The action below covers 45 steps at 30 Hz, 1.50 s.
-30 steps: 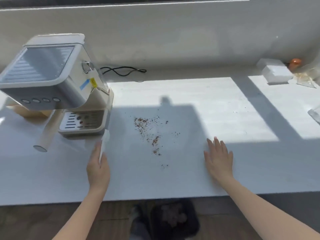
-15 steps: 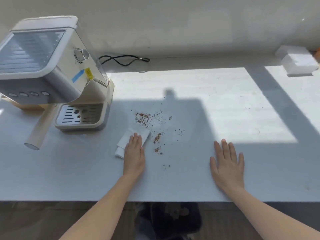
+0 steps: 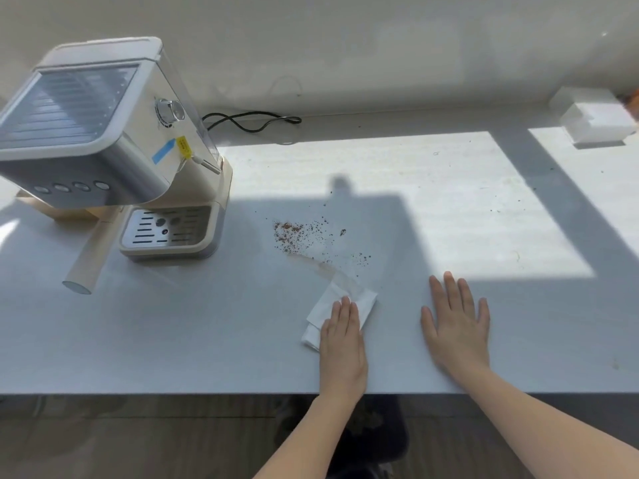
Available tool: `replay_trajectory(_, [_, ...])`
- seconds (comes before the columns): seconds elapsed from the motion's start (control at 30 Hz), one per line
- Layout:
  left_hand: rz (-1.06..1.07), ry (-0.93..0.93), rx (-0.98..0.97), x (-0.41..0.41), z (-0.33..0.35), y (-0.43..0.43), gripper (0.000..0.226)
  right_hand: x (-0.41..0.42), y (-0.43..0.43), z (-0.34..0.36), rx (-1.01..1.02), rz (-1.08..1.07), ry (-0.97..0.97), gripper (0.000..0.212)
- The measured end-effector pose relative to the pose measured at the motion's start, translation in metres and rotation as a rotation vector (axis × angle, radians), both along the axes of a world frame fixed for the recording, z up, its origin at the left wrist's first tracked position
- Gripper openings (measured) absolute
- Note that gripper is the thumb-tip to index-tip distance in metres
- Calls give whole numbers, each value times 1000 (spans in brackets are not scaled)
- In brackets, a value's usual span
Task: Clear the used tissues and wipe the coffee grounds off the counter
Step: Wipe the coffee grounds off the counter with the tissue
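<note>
Brown coffee grounds [image 3: 294, 235] lie scattered on the white counter [image 3: 173, 326] in front of me, right of the coffee machine. A faint brownish smear [image 3: 321, 267] runs from them down to a folded white tissue [image 3: 340, 304]. My left hand [image 3: 342, 347] presses flat on the tissue's near part, fingers together. My right hand [image 3: 456, 326] lies flat on the bare counter to the right, fingers spread, holding nothing.
A white and silver coffee machine [image 3: 103, 140] stands at the left with its portafilter handle [image 3: 90, 257] sticking out toward me. A black cable [image 3: 252, 119] lies by the wall. White boxes [image 3: 594, 119] sit far right. A dark bin [image 3: 373, 437] stands below the counter's front edge.
My left hand brought the tissue from beside the machine, laid it flat and dragged it through the lower grounds toward me, leaving a smear. My right hand stayed flat.
</note>
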<state>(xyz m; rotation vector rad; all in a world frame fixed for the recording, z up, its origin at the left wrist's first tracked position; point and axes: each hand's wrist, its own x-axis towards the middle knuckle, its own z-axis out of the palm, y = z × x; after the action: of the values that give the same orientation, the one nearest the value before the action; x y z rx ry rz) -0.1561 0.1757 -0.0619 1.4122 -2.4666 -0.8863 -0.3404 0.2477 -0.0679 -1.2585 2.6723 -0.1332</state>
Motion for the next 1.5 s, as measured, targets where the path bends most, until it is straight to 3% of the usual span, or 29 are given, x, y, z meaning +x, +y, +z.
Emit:
replay_trajectory(0.2, [220,216,122,24,15,-1,49,0,0,1,3,4,-8,59])
replay_trajectory(0.37, [408,-204,11,71,10,-36,64,-1,0,0,-3,5,-6,59])
replay_trajectory(0.53, [370,-280,-66,83,7,-55,61,0,1,0,-1,2,-12,59])
replay_trajectory(0.73, [445,47,-52,83,-4,-91,48,1,1,4,-7,-1,3,62])
replay_trajectory(1.0, [527,170,3,49,-1,-182,46,1,1,3,-13,-12,-2,62])
replay_trajectory(1.2, [384,165,36,23,-1,-236,46,2,1,3,-3,-23,-2,62])
replay_trajectory(1.5, [-185,75,89,12,-2,-222,46,2,0,2,-3,-37,0,62])
